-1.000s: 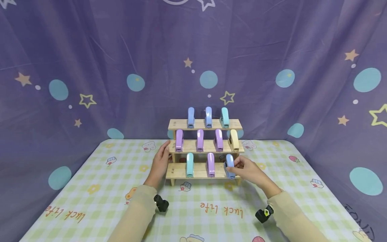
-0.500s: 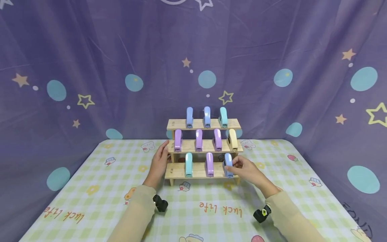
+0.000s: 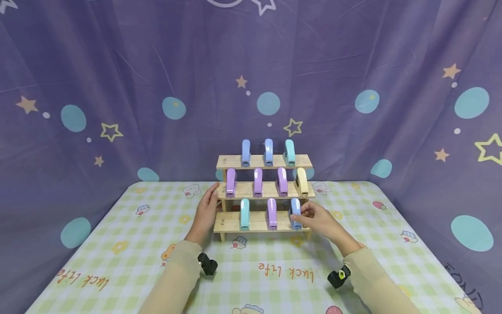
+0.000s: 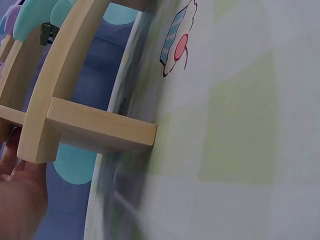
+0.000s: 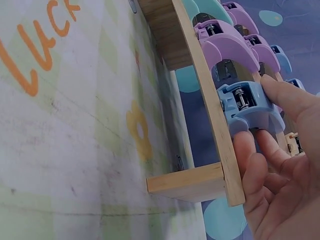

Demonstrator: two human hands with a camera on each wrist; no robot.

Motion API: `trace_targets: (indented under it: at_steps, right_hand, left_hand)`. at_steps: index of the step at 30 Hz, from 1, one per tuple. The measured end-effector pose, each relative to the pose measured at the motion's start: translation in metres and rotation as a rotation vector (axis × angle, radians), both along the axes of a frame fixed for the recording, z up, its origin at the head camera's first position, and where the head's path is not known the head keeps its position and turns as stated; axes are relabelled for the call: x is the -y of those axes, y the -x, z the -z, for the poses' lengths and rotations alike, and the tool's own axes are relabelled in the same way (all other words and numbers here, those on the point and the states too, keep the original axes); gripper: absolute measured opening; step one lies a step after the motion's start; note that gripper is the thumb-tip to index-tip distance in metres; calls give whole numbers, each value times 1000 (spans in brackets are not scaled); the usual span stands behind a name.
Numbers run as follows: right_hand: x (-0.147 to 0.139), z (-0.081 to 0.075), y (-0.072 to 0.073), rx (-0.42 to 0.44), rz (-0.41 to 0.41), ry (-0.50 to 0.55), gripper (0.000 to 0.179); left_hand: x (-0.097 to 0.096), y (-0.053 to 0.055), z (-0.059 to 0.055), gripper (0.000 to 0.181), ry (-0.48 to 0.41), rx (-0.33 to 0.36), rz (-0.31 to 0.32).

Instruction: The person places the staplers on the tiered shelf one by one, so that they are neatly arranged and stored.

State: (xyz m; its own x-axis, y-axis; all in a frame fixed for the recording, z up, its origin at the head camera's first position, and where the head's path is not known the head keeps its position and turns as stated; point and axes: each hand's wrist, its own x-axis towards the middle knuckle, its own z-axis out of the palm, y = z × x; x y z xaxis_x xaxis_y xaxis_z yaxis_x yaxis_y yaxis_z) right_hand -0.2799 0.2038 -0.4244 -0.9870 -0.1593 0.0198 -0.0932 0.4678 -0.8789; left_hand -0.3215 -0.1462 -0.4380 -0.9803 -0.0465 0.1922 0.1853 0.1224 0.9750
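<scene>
A three-tier wooden rack [image 3: 231, 221] holds several upright staplers. At the right end of the bottom tier my right hand [image 3: 319, 219] pinches a blue stapler [image 3: 296, 209] between thumb and fingers; in the right wrist view the blue stapler [image 5: 250, 105] stands on the board. Left of it on that tier are a purple stapler [image 3: 272, 213] and a teal stapler [image 3: 245, 213]. My left hand [image 3: 205, 213] touches the rack's left side at the middle tier. In the left wrist view, the fingers [image 4: 30, 172] lie behind the board's end, partly hidden.
The middle tier bears purple staplers [image 3: 257, 182] and a cream one [image 3: 302, 181]. Two blue staplers [image 3: 268, 152] and a teal one [image 3: 290, 152] stand on the top tier. A checked tablecloth [image 3: 149, 253] covers the table; a purple curtain [image 3: 333, 144] hangs behind.
The blue stapler in my right hand has straightened from a slight tilt and shifted a little left on the bottom tier. My left hand stays at the rack's side.
</scene>
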Motion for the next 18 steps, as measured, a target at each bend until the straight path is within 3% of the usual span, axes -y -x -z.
trace_targets:
  at_steps: [18]
  right_hand:
    - [-9,0,-8,-10,-4,59,44]
  left_hand:
    - [7,-5,-7,47,-66,19,98]
